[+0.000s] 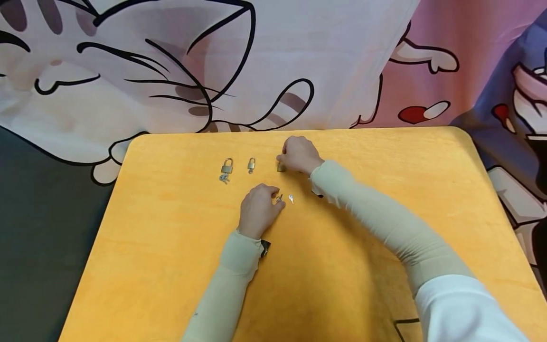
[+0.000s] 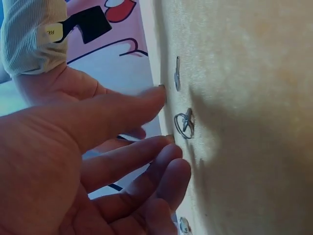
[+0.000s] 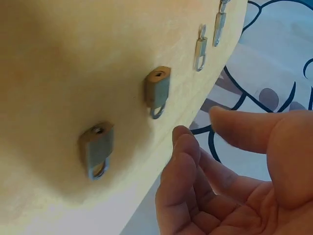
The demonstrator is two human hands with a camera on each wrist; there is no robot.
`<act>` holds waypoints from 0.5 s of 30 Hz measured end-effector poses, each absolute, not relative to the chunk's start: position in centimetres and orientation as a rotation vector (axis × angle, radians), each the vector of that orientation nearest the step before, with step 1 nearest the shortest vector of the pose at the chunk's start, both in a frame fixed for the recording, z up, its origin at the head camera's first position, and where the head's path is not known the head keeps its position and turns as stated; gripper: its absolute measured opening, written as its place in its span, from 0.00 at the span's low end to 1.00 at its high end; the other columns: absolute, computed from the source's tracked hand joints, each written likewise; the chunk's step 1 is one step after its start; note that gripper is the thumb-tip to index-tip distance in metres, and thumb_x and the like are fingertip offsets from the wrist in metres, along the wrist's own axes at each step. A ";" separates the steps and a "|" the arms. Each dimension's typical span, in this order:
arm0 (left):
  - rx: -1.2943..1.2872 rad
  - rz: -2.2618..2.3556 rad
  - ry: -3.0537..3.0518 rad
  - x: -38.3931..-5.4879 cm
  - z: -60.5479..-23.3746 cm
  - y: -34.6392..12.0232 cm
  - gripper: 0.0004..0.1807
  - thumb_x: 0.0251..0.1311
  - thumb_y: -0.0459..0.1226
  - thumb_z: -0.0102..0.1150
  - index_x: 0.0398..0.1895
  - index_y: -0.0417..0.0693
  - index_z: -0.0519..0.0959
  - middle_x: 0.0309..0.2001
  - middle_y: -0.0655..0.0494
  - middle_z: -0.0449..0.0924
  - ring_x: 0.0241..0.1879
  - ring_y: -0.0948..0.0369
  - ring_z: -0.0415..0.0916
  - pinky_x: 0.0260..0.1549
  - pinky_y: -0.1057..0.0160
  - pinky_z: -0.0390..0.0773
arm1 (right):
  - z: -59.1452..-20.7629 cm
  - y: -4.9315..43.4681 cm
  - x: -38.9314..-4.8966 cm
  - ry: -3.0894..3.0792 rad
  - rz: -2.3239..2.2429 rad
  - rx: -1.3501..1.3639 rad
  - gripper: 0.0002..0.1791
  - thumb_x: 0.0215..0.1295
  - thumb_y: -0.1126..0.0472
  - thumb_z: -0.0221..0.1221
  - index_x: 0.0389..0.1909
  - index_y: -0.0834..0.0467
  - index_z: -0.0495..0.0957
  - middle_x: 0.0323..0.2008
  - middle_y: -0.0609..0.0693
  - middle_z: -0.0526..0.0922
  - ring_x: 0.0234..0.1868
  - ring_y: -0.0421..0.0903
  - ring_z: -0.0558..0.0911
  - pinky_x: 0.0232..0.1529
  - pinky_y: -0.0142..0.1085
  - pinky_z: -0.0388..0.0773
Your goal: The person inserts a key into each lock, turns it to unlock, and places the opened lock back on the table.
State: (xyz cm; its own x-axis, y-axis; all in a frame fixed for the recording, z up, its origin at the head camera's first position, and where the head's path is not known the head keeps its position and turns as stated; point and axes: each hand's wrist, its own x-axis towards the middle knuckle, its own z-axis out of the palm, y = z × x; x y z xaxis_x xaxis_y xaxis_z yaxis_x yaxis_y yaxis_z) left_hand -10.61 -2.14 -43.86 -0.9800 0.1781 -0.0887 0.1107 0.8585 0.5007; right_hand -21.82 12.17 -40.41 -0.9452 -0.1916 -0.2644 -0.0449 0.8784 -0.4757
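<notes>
My left hand [image 1: 258, 211] hovers just beside a small key on a ring [image 1: 279, 198], thumb and fingers apart. In the left wrist view the key ring [image 2: 184, 126] lies untouched on the table, near the fingertips. A single loose key [image 1: 291, 198] lies to its right. My right hand [image 1: 300, 154] is above the table's far side, next to a brass padlock [image 1: 281, 167]. The right wrist view shows two closed padlocks, a nearer one [image 3: 99, 151] and a farther one [image 3: 158, 91], both clear of the loosely bent fingers. Nothing is between thumb and fingers.
Left of the right hand lie a small padlock [image 1: 251, 164] with a key at its base and a larger padlock [image 1: 226, 167] with keys. The yellow table [image 1: 171, 237] ends at the back against a cartoon-printed cloth [image 1: 265, 57].
</notes>
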 end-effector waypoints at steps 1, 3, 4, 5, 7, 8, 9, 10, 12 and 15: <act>0.228 0.763 2.901 -10.6 -43.8 -2.1 0.17 0.57 0.44 0.73 0.47 0.46 0.88 0.41 0.51 0.84 0.40 0.52 0.82 0.39 0.52 0.81 | -40.5 12.3 -21.8 2.750 -0.669 -0.188 0.12 0.69 0.53 0.63 0.30 0.58 0.84 0.30 0.50 0.83 0.28 0.47 0.77 0.30 0.38 0.74; 0.217 0.762 2.912 -10.7 -43.8 -1.9 0.17 0.57 0.46 0.73 0.44 0.46 0.89 0.39 0.52 0.85 0.37 0.53 0.82 0.35 0.54 0.81 | -40.8 12.6 -21.6 2.754 -0.653 -0.202 0.13 0.68 0.54 0.64 0.26 0.58 0.83 0.24 0.49 0.79 0.25 0.46 0.73 0.28 0.37 0.72; 0.201 0.765 2.919 -10.8 -43.8 -1.8 0.16 0.57 0.47 0.73 0.42 0.47 0.89 0.38 0.53 0.85 0.36 0.53 0.82 0.34 0.54 0.81 | -41.0 12.6 -21.6 2.752 -0.652 -0.209 0.15 0.68 0.55 0.64 0.23 0.58 0.81 0.20 0.48 0.77 0.23 0.45 0.71 0.26 0.37 0.70; 0.185 0.765 2.926 -10.9 -43.8 -1.7 0.15 0.58 0.47 0.72 0.41 0.47 0.89 0.37 0.54 0.86 0.35 0.54 0.82 0.33 0.54 0.81 | -41.2 12.7 -21.6 2.751 -0.649 -0.215 0.17 0.67 0.55 0.64 0.19 0.57 0.79 0.17 0.47 0.73 0.21 0.45 0.69 0.24 0.37 0.68; 0.160 0.746 2.941 -11.1 -43.9 -1.6 0.12 0.58 0.46 0.72 0.39 0.48 0.90 0.37 0.56 0.87 0.34 0.55 0.83 0.32 0.55 0.81 | -41.7 12.6 -21.5 2.740 -0.662 -0.217 0.21 0.67 0.55 0.64 0.14 0.57 0.76 0.13 0.46 0.68 0.19 0.44 0.66 0.22 0.36 0.65; 0.155 0.726 2.943 -11.2 -44.0 -1.6 0.11 0.58 0.45 0.72 0.38 0.49 0.90 0.37 0.57 0.87 0.34 0.55 0.83 0.31 0.55 0.81 | -42.0 12.6 -21.5 2.738 -0.670 -0.211 0.21 0.66 0.54 0.64 0.13 0.56 0.76 0.12 0.46 0.67 0.19 0.44 0.66 0.22 0.36 0.65; 0.152 0.707 2.941 -11.3 -44.1 -1.5 0.09 0.58 0.44 0.72 0.37 0.50 0.90 0.36 0.57 0.87 0.33 0.56 0.83 0.31 0.55 0.81 | -42.2 12.5 -21.4 2.741 -0.676 -0.206 0.21 0.65 0.54 0.64 0.13 0.56 0.76 0.12 0.46 0.68 0.19 0.44 0.67 0.22 0.36 0.65; 0.151 0.691 2.936 -11.4 -44.2 -1.5 0.08 0.58 0.43 0.72 0.36 0.50 0.90 0.36 0.57 0.87 0.33 0.56 0.83 0.31 0.55 0.81 | -42.4 12.4 -21.4 2.741 -0.678 -0.201 0.21 0.65 0.54 0.64 0.13 0.56 0.76 0.13 0.46 0.69 0.19 0.45 0.68 0.23 0.36 0.66; 0.154 0.668 2.925 -11.4 -44.3 -1.5 0.06 0.58 0.42 0.72 0.35 0.51 0.90 0.35 0.57 0.87 0.32 0.57 0.83 0.31 0.55 0.81 | -42.8 12.3 -21.3 2.745 -0.689 -0.186 0.18 0.64 0.53 0.65 0.16 0.56 0.79 0.16 0.47 0.74 0.22 0.46 0.71 0.25 0.37 0.69; 0.141 0.684 2.912 -11.4 -44.6 -1.5 0.04 0.59 0.41 0.71 0.34 0.52 0.90 0.34 0.58 0.87 0.31 0.57 0.83 0.30 0.56 0.81 | -43.3 12.1 -21.1 2.760 -0.716 -0.181 0.13 0.64 0.54 0.65 0.23 0.57 0.83 0.22 0.49 0.80 0.26 0.47 0.75 0.29 0.39 0.73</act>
